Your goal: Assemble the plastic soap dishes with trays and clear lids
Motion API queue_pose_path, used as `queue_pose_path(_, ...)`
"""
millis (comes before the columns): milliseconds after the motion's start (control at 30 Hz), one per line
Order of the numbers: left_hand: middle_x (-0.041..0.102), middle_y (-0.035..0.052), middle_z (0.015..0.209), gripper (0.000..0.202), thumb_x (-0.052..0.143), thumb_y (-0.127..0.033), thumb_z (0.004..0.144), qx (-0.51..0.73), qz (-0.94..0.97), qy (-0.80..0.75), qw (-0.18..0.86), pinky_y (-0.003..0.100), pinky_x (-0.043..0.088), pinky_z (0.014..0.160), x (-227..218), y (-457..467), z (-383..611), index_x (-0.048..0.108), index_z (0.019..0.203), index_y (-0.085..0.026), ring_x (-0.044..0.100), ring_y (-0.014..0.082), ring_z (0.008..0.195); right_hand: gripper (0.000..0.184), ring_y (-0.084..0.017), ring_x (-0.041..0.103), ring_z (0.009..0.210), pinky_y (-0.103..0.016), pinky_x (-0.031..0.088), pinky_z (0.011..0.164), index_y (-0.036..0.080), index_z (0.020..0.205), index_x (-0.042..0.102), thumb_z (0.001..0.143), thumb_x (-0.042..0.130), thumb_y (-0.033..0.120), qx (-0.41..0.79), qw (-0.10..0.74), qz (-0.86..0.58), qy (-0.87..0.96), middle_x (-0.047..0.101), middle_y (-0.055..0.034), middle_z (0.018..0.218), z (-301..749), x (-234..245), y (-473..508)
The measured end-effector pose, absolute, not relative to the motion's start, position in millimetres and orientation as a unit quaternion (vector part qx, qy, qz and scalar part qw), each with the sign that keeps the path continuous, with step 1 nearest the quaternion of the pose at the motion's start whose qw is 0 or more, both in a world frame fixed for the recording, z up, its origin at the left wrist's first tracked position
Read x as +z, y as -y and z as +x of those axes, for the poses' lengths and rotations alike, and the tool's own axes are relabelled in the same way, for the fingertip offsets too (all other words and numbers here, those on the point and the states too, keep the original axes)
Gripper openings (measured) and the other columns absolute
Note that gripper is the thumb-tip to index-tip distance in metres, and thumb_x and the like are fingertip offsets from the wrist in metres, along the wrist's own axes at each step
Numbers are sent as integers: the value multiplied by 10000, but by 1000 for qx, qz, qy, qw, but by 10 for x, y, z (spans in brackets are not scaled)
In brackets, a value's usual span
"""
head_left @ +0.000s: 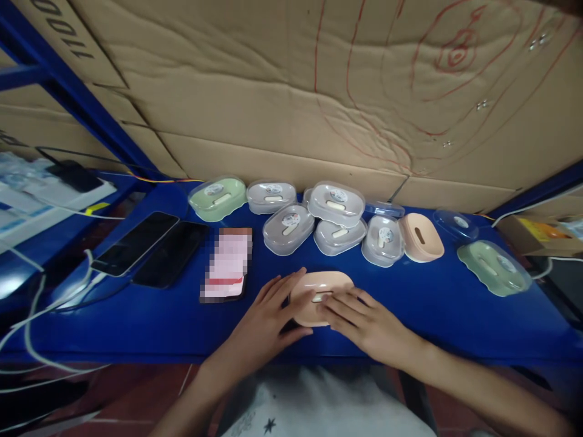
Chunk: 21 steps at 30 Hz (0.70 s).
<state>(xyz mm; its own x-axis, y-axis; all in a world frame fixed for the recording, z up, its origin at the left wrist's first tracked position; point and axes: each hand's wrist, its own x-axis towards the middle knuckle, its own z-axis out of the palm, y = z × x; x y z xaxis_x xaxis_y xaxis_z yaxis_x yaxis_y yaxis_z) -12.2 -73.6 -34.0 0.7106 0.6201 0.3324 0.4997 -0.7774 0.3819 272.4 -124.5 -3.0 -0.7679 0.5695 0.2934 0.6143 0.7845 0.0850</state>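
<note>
A pink oval soap box (319, 285) lies on the blue shelf (432, 303) right in front of me. My left hand (266, 318) rests against its left side with fingers stretched over the edge and thumb below it. My right hand (364, 321) lies on its right side, fingers flat across the top near a small pale bar in the middle. Both hands press on the box together.
Behind it stand several oval boxes with clear lids: green (217, 197), grey (288, 228), another green (494, 267), and a lidless pink one (422, 237). Two dark phones (136, 243) and a blurred phone (226, 264) lie left. White cables (31, 315) hang left. Cardboard (319, 91) backs the shelf.
</note>
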Motion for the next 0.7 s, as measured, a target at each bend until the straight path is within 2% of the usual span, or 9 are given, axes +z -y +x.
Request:
queue_pose_path(133, 339, 138, 1780, 636, 755, -388, 1017, 220, 917, -301, 141, 679, 471, 1238, -323, 747, -131, 507, 1599, -311, 463, 374, 1581, 387, -212, 688, 1356, -433, 555, 1189, 239, 1486, 648, 1104, 585, 251, -62, 203, -275, 938, 749, -38, 1432, 3012, 190, 930)
queue_pose_path(167, 328, 129, 1786, 636, 752, -392, 1019, 215, 918, -301, 142, 687, 465, 1241, -314, 751, -135, 503, 1600, -321, 455, 373, 1587, 390, -215, 694, 1348, -459, 552, 1194, 262, 1492, 643, 1107, 580, 267, -47, 232, -293, 926, 756, -37, 1418, 3183, 286, 774)
queue_pose_path(233, 321, 115, 1791, 641, 754, -389, 1018, 206, 919, -304, 144, 692, 459, 1246, -292, 760, -142, 496, 1602, -330, 451, 370, 1591, 397, -242, 678, 1377, -517, 533, 1206, 312, 1497, 644, 1116, 543, 268, -27, 253, -429, 867, 729, -44, 1462, 3625, 476, 398)
queue_pose_path(300, 322, 106, 1792, 647, 758, -379, 1015, 200, 920, -305, 146, 686, 459, 1251, -270, 767, -147, 493, 1603, -332, 458, 367, 1587, 399, -283, 656, 1410, -560, 519, 1216, 340, 1493, 649, 1107, 565, 395, 17, 246, -547, 800, 686, -43, 1521, 4112, 608, -5)
queue_pose_path(333, 321, 102, 1794, 648, 760, -376, 1014, 199, 919, -306, 147, 680, 461, 1253, -261, 769, -148, 493, 1603, -334, 462, 367, 1585, 469, -300, 625, 1449, -568, 511, 1223, 338, 1536, 611, 1086, 592, 468, 60, 224, -577, 783, 637, -48, 1582, 4333, 638, -196)
queue_pose_path(433, 324, 90, 1794, 652, 765, -370, 1010, 199, 919, -307, 149, 662, 475, 1250, -239, 773, -148, 497, 1604, -341, 471, 368, 1579, 630, -334, 631, 1439, -557, 554, 1173, 296, 1572, 589, 1013, 661, 577, 122, 172, -586, 782, 631, -93, 1585, 4774, 598, -648)
queue_pose_path(567, 311, 87, 1799, 664, 761, -363, 1013, 193, 919, -308, 151, 658, 473, 1252, -234, 775, -151, 482, 1615, -350, 466, 359, 1584, 587, -305, 693, 1362, -530, 547, 1184, 287, 1497, 669, 998, 663, 596, 168, 137, -554, 804, 703, -76, 1499, 4845, 404, -908)
queue_pose_path(700, 300, 79, 1804, 666, 744, -365, 1025, 188, 919, -314, 149, 655, 469, 1255, -251, 774, -158, 465, 1630, -366, 456, 352, 1591, 504, -309, 638, 1436, -542, 468, 1260, 252, 1412, 729, 1050, 594, 575, 145, 164, -546, 809, 696, -79, 1506, 4703, 286, -878)
